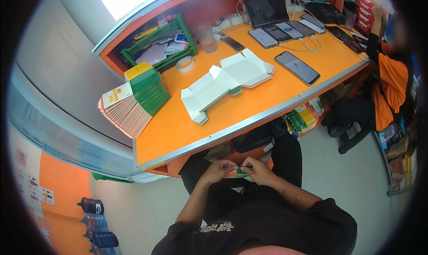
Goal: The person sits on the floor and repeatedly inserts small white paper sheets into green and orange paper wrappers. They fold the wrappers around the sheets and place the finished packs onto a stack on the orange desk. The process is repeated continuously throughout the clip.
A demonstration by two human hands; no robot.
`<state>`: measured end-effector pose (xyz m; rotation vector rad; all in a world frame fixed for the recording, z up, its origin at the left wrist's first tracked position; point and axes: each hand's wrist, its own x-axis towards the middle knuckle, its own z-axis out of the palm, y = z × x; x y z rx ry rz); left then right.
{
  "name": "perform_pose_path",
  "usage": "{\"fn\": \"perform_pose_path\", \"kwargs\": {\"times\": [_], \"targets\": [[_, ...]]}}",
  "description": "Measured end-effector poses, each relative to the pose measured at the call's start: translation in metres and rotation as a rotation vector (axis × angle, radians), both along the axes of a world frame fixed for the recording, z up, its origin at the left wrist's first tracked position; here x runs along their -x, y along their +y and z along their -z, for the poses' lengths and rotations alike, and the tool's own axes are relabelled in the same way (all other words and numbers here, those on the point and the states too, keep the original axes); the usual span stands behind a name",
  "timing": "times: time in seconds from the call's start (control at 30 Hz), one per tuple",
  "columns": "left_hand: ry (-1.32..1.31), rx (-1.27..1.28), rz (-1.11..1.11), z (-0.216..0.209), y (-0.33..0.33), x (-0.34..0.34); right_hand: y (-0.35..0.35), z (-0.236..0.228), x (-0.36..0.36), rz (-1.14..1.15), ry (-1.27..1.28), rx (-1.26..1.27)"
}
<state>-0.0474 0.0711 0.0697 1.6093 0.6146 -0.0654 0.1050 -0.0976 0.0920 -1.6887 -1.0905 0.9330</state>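
Observation:
Just below the counter's front edge, over my lap, my left hand (220, 171) and my right hand (259, 171) face each other with bent fingers. Between them they pinch a small carton (241, 171) in green, orange and white, mostly covered by the fingers. On the orange counter (169, 141) lies a pile of flat, unfolded white carton blanks (227, 79). To its left stands a fanned row of flattened printed cartons (133, 103) in green, yellow, white and orange.
A roll of tape (185, 64), a clear cup (206, 37) and a green crate of papers (158, 45) sit farther back. Several phones, one of them a nearer smartphone (297, 68), lie rightward near a laptop (266, 11). A person in orange and black (390, 88) sits at right. Large water bottles (92, 206) stand at lower left.

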Motion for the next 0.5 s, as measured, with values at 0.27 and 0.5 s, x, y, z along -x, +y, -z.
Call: {"fn": "perform_pose_path", "kwargs": {"times": [0.27,0.5], "targets": [[0.026,0.067,0.001,-0.010,-0.012,0.000,-0.003,0.031,0.008,-0.035,0.183,0.024],[0.044,0.112,0.018,-0.008,-0.005,0.008,-0.001,0.023,0.010,-0.024,0.051,-0.112]]}}
